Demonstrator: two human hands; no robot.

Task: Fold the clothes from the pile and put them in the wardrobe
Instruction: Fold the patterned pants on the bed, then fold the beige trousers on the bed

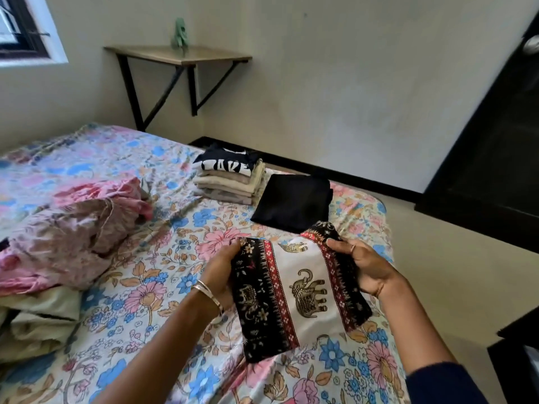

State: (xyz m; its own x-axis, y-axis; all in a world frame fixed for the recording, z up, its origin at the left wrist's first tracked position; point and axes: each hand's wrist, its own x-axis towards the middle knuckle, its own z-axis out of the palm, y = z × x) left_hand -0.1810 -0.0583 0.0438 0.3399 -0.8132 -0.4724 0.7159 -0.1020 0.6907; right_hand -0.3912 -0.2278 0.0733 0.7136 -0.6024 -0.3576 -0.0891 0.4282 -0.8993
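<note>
A folded garment with elephant prints (303, 293), white in the middle with black and red borders, is held above the bed. My left hand (221, 272) grips its left edge and my right hand (361, 266) grips its right edge. A pile of unfolded clothes (67, 234), pink and patterned, lies on the left of the bed. At the bed's far side sits a stack of folded clothes (230, 179) with a black printed shirt on top. A folded black garment (291, 202) lies beside that stack.
The bed carries a floral sheet (140, 287). A wall-mounted shelf (178, 56) with a small green figure stands behind the bed. A dark wardrobe (495, 141) stands at the right, with bare floor between it and the bed.
</note>
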